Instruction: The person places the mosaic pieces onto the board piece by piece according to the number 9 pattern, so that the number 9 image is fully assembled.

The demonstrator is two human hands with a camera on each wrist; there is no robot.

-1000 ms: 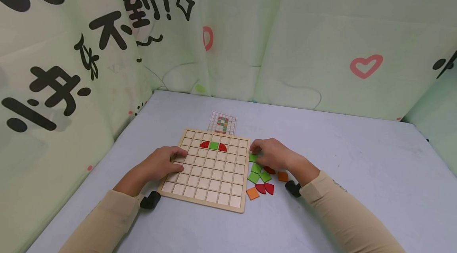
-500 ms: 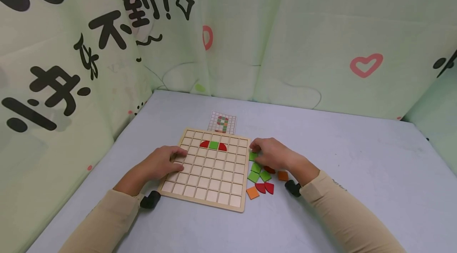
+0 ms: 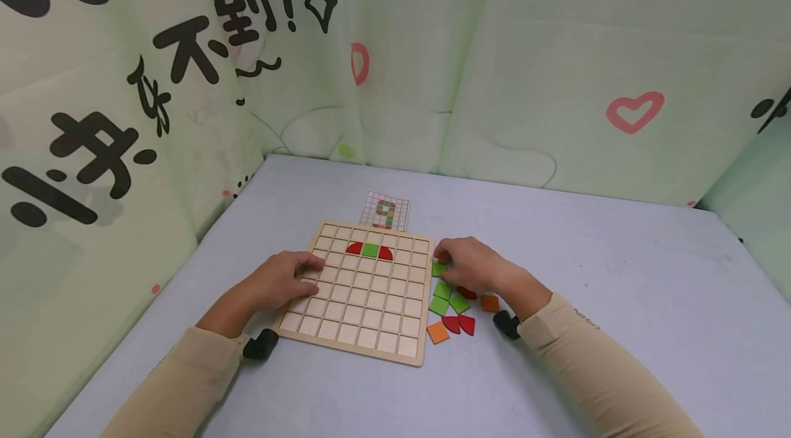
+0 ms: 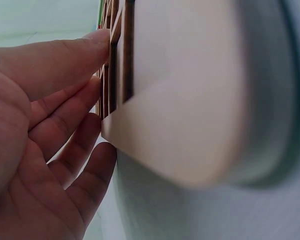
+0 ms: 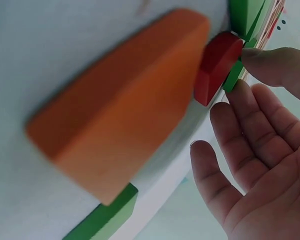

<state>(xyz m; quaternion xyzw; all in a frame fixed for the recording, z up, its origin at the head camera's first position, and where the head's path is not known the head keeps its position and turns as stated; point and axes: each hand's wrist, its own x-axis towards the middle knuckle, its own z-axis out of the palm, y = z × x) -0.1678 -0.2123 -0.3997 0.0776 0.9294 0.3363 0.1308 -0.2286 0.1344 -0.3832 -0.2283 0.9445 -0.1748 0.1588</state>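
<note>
Board [image 3: 373,318]: we see it left of and below the middle of the frame, lying flat on the pale table [image 3: 593,328].
Set pieces: high on the grid, a red piece [image 3: 354,248], a green square [image 3: 370,250] and a second red piece [image 3: 386,254] sit side by side in one row.
Left hand [image 3: 279,281]: it rests at the left edge of the grid, thumb and fingers apart and relaxed.
Right hand [image 3: 472,265]: it bends over a green tile [image 3: 439,270], just beside the upper right edge; thumb and fingertips stand narrowly about a green piece, and we cannot tell whether they pinch it.
Loose pieces: below that hand we find more green tiles [image 3: 439,305], red pieces [image 3: 451,324] and an orange tile [image 3: 438,333]; another orange tile [image 3: 490,303] lies near the right wrist.
Card [image 3: 402,211]: printed with a coloured pattern, it meets the top edge of the grid.
Sleeves [image 3: 185,376]: beige, lower left and lower right.
Curtain [image 3: 525,60]: pale green behind the table, black writing at upper left.
</note>
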